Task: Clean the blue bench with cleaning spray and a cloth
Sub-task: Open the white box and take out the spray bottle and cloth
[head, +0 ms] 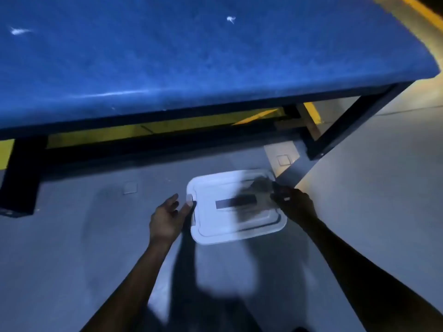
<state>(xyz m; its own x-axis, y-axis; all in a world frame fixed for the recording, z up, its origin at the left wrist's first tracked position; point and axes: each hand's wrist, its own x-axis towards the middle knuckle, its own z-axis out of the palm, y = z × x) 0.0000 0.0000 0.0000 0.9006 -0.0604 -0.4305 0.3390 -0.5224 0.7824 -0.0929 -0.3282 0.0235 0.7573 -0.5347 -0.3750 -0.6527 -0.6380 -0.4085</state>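
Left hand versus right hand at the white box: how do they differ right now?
The left hand lies open, thumb touching the left edge of the white box, fingers spread and relaxed. The right hand is curled in a grip at the box's far right corner, seemingly pinching its rim. The left hand is lit; the right hand sits in shadow. Both reach the box on the floor in front of the blue bench.

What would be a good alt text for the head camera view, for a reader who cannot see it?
A person's two hands reach to a white lidded plastic box on the grey floor: the left hand touches its left edge with its thumb, the right hand is at its right edge, its grip blurred. Above is a blue padded bench on a dark frame, with two small white marks.
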